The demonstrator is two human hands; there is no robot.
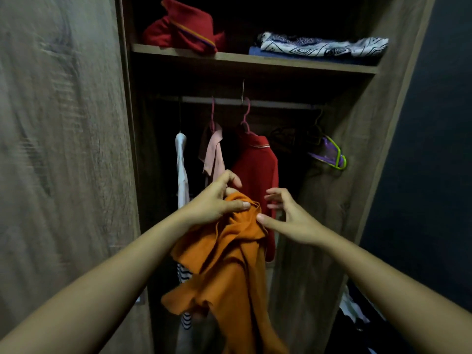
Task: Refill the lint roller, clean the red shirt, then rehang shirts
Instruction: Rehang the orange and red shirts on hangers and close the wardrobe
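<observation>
An orange shirt (229, 259) hangs crumpled in front of the open wardrobe. My left hand (217, 200) grips its bunched top. My right hand (288, 215) is just to the right of that bunch with fingers spread; its thumb touches the orange cloth. Behind them a red shirt (258, 172) hangs on a pink hanger (245, 116) from the rail (281, 103). The lint roller is not in view.
A pink garment (213, 154) and a white one (181, 169) hang left of the red shirt. Empty hangers, one purple and green (329, 154), are bunched at the right. The shelf (255, 60) above holds red cloth (184, 29) and folded patterned fabric (321, 46). The wardrobe door (63, 149) stands open at left.
</observation>
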